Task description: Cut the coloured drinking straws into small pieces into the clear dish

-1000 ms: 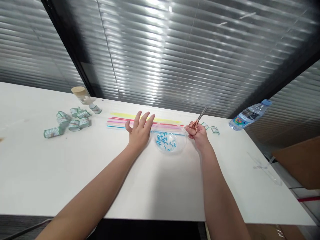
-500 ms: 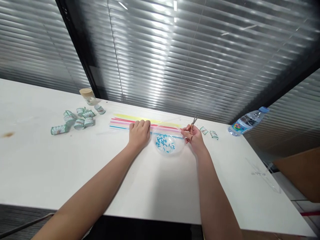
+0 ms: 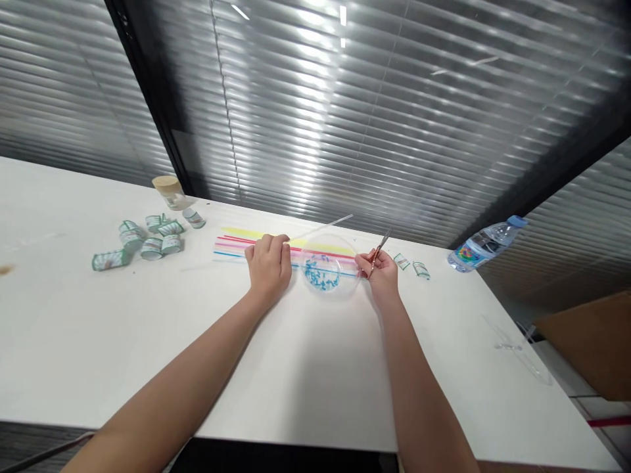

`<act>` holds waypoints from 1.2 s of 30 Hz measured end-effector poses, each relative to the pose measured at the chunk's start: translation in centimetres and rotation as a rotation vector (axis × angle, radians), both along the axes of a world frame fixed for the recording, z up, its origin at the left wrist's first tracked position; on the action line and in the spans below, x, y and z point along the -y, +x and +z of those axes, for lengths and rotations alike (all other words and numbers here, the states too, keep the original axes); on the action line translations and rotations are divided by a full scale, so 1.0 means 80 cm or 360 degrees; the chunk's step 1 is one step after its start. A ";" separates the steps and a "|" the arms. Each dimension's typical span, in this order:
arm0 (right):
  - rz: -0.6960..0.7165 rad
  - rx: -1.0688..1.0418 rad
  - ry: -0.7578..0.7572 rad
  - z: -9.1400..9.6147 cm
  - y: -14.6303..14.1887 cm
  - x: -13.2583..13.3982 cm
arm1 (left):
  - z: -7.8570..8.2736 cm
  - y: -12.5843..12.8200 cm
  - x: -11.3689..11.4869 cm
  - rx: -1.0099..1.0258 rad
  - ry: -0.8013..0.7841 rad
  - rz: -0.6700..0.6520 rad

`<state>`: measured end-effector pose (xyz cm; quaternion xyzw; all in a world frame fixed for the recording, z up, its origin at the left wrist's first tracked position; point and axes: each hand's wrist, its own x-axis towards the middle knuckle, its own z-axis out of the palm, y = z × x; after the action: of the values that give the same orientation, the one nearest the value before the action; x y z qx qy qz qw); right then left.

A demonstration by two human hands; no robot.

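My left hand (image 3: 269, 263) is closed on a thin clear straw (image 3: 323, 228), whose far end slants up to the right above the table. It rests over a row of coloured straws (image 3: 231, 244) lying side by side. My right hand (image 3: 378, 270) grips small copper-handled scissors (image 3: 380, 242), blades pointing up and away. Between the two hands stands a clear plastic bowl (image 3: 329, 253) holding several short blue straw pieces (image 3: 320, 272).
Several small green-and-white rolls (image 3: 142, 240) lie at the left, beside a small jar with a tan lid (image 3: 168, 189). Two more rolls (image 3: 412, 265) lie right of the scissors. A water bottle (image 3: 486, 242) lies at the table's right. Window blinds rise behind the white table (image 3: 296, 368).
My left hand went from spread open to closed on the straws, then lifted one clear straw so its far end rises. My right hand with the scissors shifted slightly left.
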<state>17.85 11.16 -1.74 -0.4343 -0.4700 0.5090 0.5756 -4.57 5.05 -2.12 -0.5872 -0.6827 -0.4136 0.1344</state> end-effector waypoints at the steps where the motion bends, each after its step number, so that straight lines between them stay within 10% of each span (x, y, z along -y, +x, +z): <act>1: -0.0028 -0.0007 -0.0003 0.000 -0.001 0.000 | 0.000 0.000 0.000 0.0005 0.0011 -0.0037; 14: -0.0208 -0.0048 -0.0067 0.006 0.008 -0.003 | -0.003 0.006 0.002 -0.0017 -0.0003 -0.0203; 25: 0.0862 0.0208 -0.0315 0.040 0.077 0.032 | -0.001 0.006 0.003 -0.0041 0.0058 -0.0145; 36: 0.0820 0.0542 -0.0492 0.041 0.067 0.038 | -0.004 0.005 0.000 -0.0124 0.0184 -0.0100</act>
<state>23.25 8.09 1.52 -0.4621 -0.5709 0.6230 0.2689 -4.14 5.08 -2.48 -0.6153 -0.6331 -0.4332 0.1816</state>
